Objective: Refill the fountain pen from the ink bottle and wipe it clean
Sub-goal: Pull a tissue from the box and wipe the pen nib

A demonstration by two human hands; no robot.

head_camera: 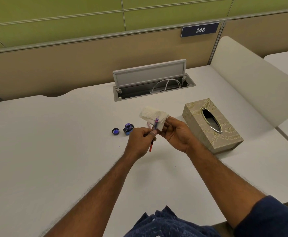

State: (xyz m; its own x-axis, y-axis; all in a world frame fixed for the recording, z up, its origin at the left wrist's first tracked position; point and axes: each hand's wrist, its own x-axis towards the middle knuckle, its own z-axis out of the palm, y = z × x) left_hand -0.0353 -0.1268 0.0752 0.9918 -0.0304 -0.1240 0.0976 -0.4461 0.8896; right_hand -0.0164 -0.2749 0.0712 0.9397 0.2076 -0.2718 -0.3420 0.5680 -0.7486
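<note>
Above the table's (pixel 54 151) middle, the left hand (pixel 139 142) pinched the fountain pen (pixel 154 132), its inky tip against a tissue (pixel 152 115) pinched in the right hand (pixel 177 134). Just beyond the left hand stood the open ink bottle (pixel 128 129), its cap (pixel 115 131) beside it. A tissue box (pixel 211 125) lay toward the right edge.

White desk (pixel 54 142) carries ink bottle (pixel 128 129), cap (pixel 115 131), tissue box (pixel 211 124).

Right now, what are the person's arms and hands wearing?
Both hands, left hand and right hand, are bare: no gloves, rings or watch show. The forearms are bare too. A dark blue sleeve covers the right upper arm, pushed up near the elbow.
</note>
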